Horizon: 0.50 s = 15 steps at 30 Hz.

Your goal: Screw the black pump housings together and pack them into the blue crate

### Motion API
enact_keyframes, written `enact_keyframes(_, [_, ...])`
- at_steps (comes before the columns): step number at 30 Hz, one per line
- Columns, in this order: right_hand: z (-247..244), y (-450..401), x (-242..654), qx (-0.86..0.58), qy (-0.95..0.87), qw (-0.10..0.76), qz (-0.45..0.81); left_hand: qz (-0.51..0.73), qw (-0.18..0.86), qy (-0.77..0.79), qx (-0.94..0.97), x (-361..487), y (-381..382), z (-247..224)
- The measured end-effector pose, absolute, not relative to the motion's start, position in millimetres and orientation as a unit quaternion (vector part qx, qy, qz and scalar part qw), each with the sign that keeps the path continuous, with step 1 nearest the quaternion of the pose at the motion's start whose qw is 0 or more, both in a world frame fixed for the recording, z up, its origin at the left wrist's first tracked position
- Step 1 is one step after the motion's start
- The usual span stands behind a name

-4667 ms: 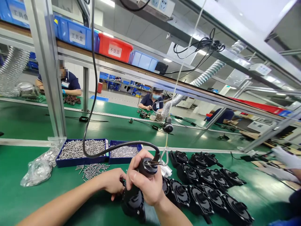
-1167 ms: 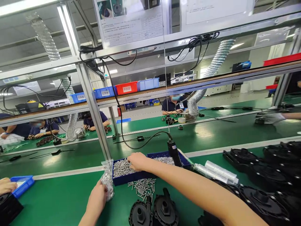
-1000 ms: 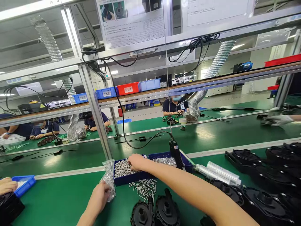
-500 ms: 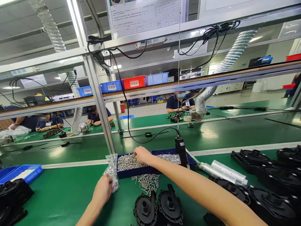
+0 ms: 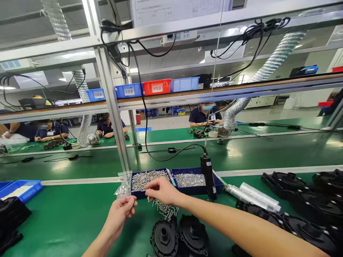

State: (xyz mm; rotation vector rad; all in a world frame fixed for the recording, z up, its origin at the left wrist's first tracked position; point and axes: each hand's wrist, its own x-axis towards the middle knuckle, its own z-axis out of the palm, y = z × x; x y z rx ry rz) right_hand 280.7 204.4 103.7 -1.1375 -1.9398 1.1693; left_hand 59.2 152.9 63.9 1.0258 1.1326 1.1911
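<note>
My left hand [image 5: 122, 214] is closed in a pinch just in front of a clear plastic bag [image 5: 124, 184] of small metal parts; whatever lies between its fingertips is too small to make out. Over the front edge of a blue bin of screws [image 5: 146, 178], my right hand [image 5: 162, 191] pinches thumb and forefinger together, its contents unclear. Below it, loose screws [image 5: 166, 210] lie in a pile on the green mat. Two round black housings [image 5: 164, 237] with central spouts sit nearer to me. Beside the screws, another blue bin holds small shiny nuts or washers [image 5: 189, 180].
A black electric screwdriver [image 5: 208, 176] hangs on a cable in front of the right bin. Clear tubes [image 5: 259, 197] and several black housings [image 5: 308, 200] lie to the right. At left are a blue tray [image 5: 29, 189] and stacked black parts [image 5: 12, 217]. Other people sit across the bench.
My right hand has drawn back from inside the screw bin to its front edge. My left hand has let go of the plastic bag and moved right, toward the right hand.
</note>
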Motion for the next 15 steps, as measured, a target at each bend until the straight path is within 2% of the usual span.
enact_keyframes(8, [88,169,273,-0.375,-0.659,0.373,0.534,0.517,0.526,0.493,0.461,74,138,62])
enact_keyframes(15, [90,167,270,-0.404,-0.665,0.389,0.494,0.54,0.425,0.498,0.529,75,132,57])
